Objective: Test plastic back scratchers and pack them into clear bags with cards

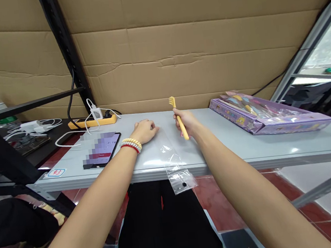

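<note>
My right hand (187, 122) is closed around a yellow back scratcher (181, 125), a thin stick with a curved, pronged end. It is held above the table, prongs pointing away from me, and a bit of pink shows beneath my fingers. Palm down on the tabletop lies my left hand (145, 131), its fingers loosely bent and nothing visible in them. Beside its fingertips is a clear plastic bag (174, 161), which runs toward me and hangs over the front edge. A small black dot marks the bag's lower end.
On the right of the grey table (234, 150) sits a purple box (291, 125) with plastic-wrapped items on top. A lit phone (104, 150) lies left of my left arm. Behind it are a yellow power strip (107, 120) and white charger (96, 112). Cardboard (156, 41) stands along the back.
</note>
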The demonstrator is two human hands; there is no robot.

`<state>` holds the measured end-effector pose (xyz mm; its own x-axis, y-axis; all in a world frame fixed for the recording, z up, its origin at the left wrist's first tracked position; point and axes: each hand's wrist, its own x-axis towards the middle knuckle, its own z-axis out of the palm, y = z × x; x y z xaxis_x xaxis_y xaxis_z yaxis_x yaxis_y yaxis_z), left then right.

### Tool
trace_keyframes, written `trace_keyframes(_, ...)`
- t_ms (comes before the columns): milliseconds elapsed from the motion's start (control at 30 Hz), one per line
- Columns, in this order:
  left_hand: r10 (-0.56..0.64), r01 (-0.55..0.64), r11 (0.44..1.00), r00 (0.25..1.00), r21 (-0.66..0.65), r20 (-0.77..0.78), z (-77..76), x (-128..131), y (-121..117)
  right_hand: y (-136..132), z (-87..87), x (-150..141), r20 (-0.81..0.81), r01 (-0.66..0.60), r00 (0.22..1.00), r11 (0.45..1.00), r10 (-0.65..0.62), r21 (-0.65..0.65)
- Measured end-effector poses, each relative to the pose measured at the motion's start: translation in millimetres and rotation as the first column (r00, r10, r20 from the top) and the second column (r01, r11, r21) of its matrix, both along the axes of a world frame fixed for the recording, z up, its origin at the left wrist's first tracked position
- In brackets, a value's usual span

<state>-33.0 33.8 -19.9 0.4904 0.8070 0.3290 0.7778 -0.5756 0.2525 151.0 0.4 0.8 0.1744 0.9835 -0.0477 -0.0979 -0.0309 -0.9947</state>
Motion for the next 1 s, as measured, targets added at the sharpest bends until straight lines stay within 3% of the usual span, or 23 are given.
trace_keyframes(100,0.042,-0.046,0.998,0.995,-0.042,-0.094,-2.7,0.6,0.8,-2.0,-0.6,-3.8,0.152,-0.011,0.988,1.0,0.015,-0.025)
trace_keyframes(200,0.059,-0.076,0.991,0.986,-0.108,-0.159,-3.2,0.6,0.1,-3.7,1.5,-5.1,0.121,0.007,0.993,1.0,-0.003,-0.026)
trace_keyframes(367,0.013,-0.029,0.988,0.995,-0.151,-0.101,0.2,-0.1,-1.7,-3.4,2.6,-3.5,0.103,0.031,0.994,0.999,-0.028,-0.027)
trace_keyframes(533,-0.092,0.092,0.985,0.996,-0.149,0.006,2.0,-0.4,-2.8,-1.6,-0.1,-6.2,0.143,-0.035,0.989,0.999,0.039,-0.032)
trace_keyframes(733,-0.273,0.287,0.957,0.941,-0.046,0.198,2.8,0.5,-4.3,-3.0,-4.8,-6.9,0.26,0.059,0.962,0.994,-0.08,0.088)
trace_keyframes(867,-0.27,0.33,0.938,0.887,-0.106,0.374,3.9,1.2,-7.3,-8.1,-2.2,-8.1,0.219,-0.02,0.976,0.988,-0.014,0.152)
trace_keyframes(1000,-0.145,0.287,0.938,0.834,-0.194,0.533,3.7,1.6,-8.9,-9.7,0.5,-10.0,0.134,0.041,0.988,0.973,-0.073,0.228)
